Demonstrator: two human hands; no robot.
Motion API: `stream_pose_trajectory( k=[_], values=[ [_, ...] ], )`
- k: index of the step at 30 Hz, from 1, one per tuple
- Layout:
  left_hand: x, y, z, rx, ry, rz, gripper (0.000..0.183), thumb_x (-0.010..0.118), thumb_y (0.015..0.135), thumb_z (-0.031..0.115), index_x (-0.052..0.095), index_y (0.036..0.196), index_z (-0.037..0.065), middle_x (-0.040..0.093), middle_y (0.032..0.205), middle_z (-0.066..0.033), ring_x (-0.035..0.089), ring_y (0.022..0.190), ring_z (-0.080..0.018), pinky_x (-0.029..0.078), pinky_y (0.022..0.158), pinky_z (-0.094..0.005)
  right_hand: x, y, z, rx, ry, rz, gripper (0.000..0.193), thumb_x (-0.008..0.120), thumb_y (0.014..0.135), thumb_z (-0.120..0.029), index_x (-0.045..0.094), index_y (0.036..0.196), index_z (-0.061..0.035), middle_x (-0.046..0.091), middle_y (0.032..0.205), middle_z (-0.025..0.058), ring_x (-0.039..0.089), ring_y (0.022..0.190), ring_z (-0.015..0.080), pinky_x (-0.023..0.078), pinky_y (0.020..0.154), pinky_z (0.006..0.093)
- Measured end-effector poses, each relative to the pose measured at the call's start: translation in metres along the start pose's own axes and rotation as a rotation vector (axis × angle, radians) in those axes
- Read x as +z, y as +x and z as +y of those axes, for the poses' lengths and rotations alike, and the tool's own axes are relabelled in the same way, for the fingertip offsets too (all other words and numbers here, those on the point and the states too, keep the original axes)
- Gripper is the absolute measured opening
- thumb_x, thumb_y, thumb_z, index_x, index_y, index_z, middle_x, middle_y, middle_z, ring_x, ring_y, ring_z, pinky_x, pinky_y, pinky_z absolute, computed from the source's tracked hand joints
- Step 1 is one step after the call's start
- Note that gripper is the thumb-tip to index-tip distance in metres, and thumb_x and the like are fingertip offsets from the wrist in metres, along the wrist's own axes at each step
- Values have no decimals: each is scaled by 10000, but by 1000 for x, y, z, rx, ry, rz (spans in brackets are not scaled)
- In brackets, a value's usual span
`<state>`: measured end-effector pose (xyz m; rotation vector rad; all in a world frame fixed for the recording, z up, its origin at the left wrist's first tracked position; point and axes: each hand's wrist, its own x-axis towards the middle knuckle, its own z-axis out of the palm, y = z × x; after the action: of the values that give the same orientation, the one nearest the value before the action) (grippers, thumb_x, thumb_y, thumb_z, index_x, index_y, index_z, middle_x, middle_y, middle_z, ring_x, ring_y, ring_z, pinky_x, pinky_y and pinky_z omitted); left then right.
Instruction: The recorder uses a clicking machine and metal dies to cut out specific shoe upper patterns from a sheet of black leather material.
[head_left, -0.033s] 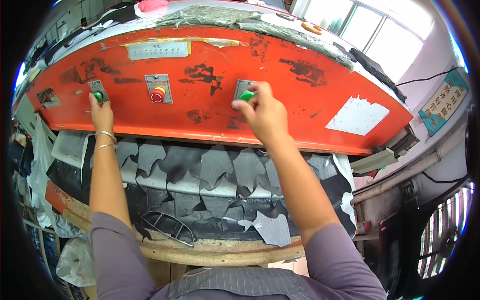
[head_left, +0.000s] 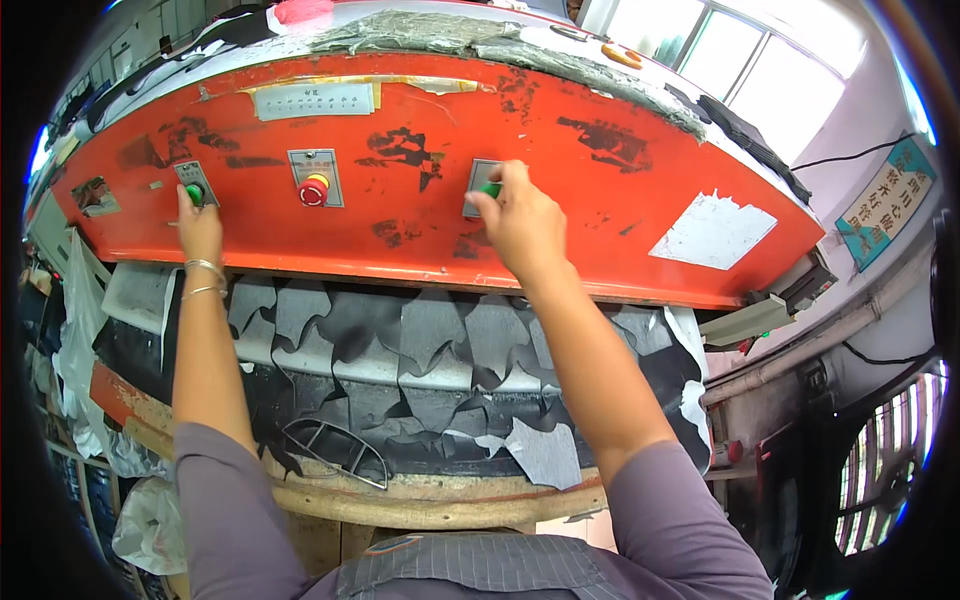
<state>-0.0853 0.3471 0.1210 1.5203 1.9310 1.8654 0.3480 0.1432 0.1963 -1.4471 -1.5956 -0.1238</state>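
On the red machine front (head_left: 590, 245), my left hand (head_left: 202, 232) has its fingers closed at the left green push button (head_left: 194, 192); a bangle circles that wrist. Farther right, my right hand (head_left: 527, 225) curls its thumb and fingers around another green push button (head_left: 489, 188), partly covering it. A red mushroom-shaped stop button (head_left: 314, 189) sits on a metal plate between them, untouched. Below lies black and grey sheet material (head_left: 365, 410) with shaped cut-outs. A metal-strip cutting die (head_left: 335, 452) and a loose grey cut piece (head_left: 543, 456) rest near its front edge.
A curved wooden edge (head_left: 430, 503) runs in front of my body. Grey rag-like material (head_left: 410, 33) and a yellow tape roll (head_left: 622, 55) lie on top of the machine. Plastic bags (head_left: 150, 525) hang at the left. A pipe (head_left: 800, 360) and a fan (head_left: 890, 480) are at the right.
Both hands have shifted slightly left. My right thumb and fingers have drawn in closer around the right green button. The sheet, die and loose piece lie as before.
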Motion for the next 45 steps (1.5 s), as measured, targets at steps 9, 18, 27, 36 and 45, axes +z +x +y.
stream_pose_trajectory(
  k=[9,18,27,36,45],
  values=[
    [-136,-236,106,215,-139,-1005,233,557,881,125,673,1053,19,679,1052,-159,662,917,-250,518,801,-333,-51,-191,-30,76,54,-891,355,686,813,-335,571,1056,-103,648,930,179,640,846,378,503,702,477],
    [-173,-426,153,466,-138,-1246,171,646,772,134,687,922,64,671,927,-100,615,866,-301,497,763,-391,-76,-316,-54,-53,-124,-774,379,705,672,-189,589,995,-27,582,909,97,579,904,258,507,746,344],
    [-145,-403,172,404,-81,-1466,164,703,760,182,718,861,54,704,879,-98,659,851,-280,513,798,-373,-87,-281,-11,-114,114,-1000,305,701,734,-240,621,949,-38,645,907,139,619,901,318,515,751,413],
    [74,-322,180,436,-25,-1107,316,571,879,201,624,1129,15,598,1191,-187,561,1106,-354,438,947,-400,-12,-82,142,161,-397,-579,697,688,752,-541,482,1321,-195,401,1408,229,335,1333,385,339,936,661],
    [134,-354,152,554,370,-1033,480,464,942,244,445,1375,37,378,1469,-171,300,1386,-347,234,1129,-478,-36,-87,221,93,202,-116,515,779,624,-261,569,1071,-114,545,1136,119,494,1097,318,411,951,413]
  ],
)
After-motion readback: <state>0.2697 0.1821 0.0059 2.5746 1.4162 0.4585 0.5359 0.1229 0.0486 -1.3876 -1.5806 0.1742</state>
